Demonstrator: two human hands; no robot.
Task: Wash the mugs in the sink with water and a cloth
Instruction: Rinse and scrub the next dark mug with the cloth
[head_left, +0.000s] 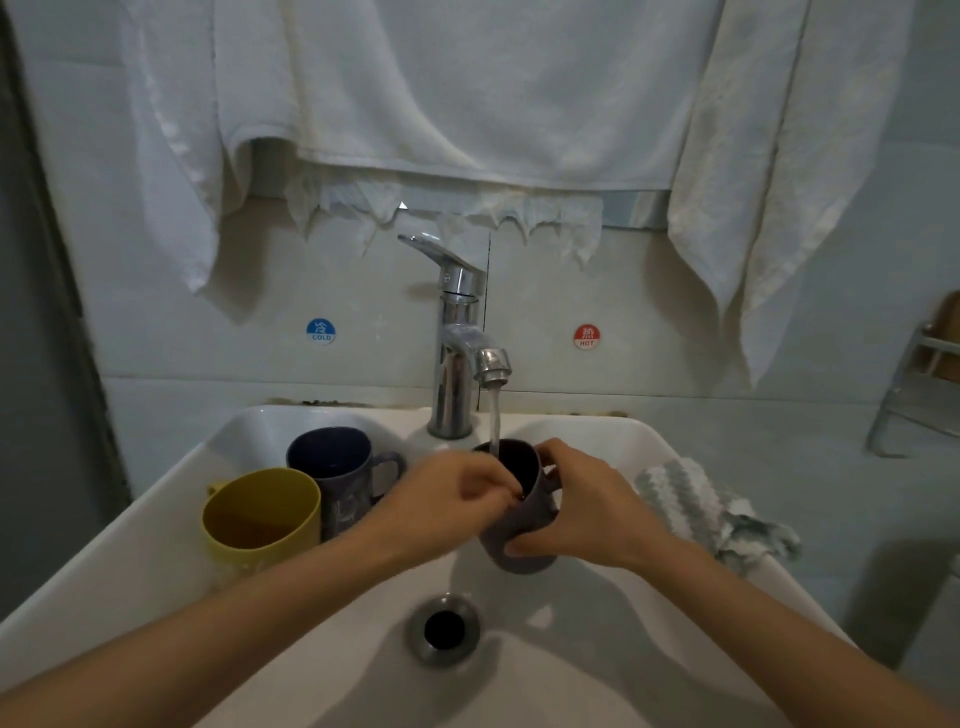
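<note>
Under the tap (457, 364), over the sink's (156, 525) middle, the grey mug (522, 525) is held upright and slightly tilted, above the drain (444, 629). Water (493, 421) runs straight into its mouth at the far rim.

Right hand (587, 509): wrapped round the mug's right side, thumb near the handle, fingers under the base. Firm grasp.

Left hand (457, 493): fingers curled over the mug's near-left rim, tips inside. It grips the rim; some motion blur, so the exact finger layout is unclear.

Sink's left rear: yellow mug (260, 519) in front, blue mug (337, 467) just behind, touching, both upright.

Sink's right edge: striped cloth (691, 504) lies bunched, apart from both hands.

On the wall: cold sticker (320, 331) left of the tap, hot sticker (587, 336) right, white towels (441, 88) hanging above.
</note>
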